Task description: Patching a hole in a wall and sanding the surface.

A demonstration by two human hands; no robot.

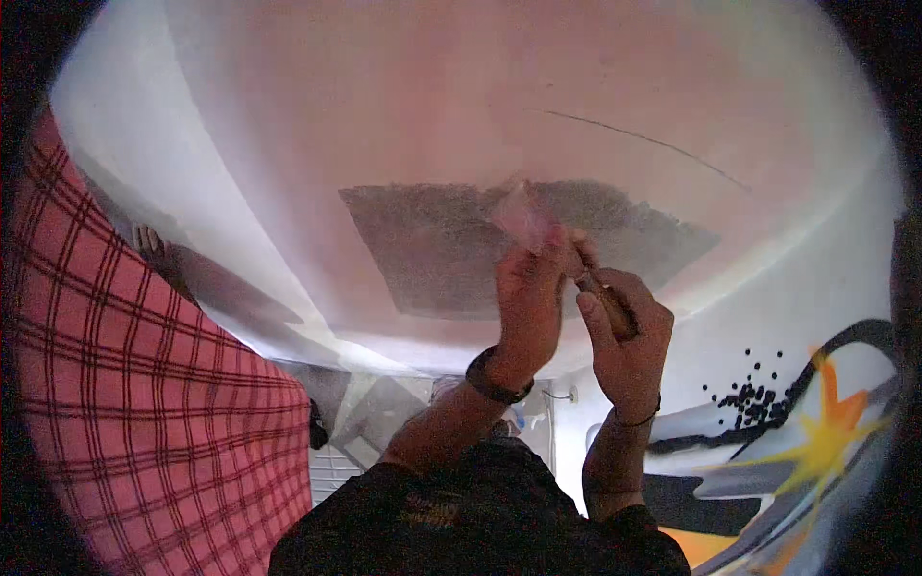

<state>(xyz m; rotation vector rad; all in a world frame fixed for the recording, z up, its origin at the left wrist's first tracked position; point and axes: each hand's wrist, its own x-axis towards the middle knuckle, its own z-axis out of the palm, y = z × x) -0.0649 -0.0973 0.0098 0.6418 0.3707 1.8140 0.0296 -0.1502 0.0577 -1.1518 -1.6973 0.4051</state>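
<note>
My right hand [632, 331] is wrapped round the brown wooden handle of a scraper [615, 309], raised in front of me. Its flat, pinkish blade points up and to the left, over a rough grey patch [427, 245] in the pale pink surface. At the base of the blade, the fingers of my left hand [526, 293] are closed on the tool, and a dark band circles that wrist. Whether the blade's tip touches the surface, I cannot tell. Blur softens the blade's outline.
A thin dark line [653, 144] runs slantwise across the pink surface at the upper right. Red checked cloth [163, 384] hangs along the left side. The white wall on the right bears a painted mural [826, 422] in black, grey, yellow and orange.
</note>
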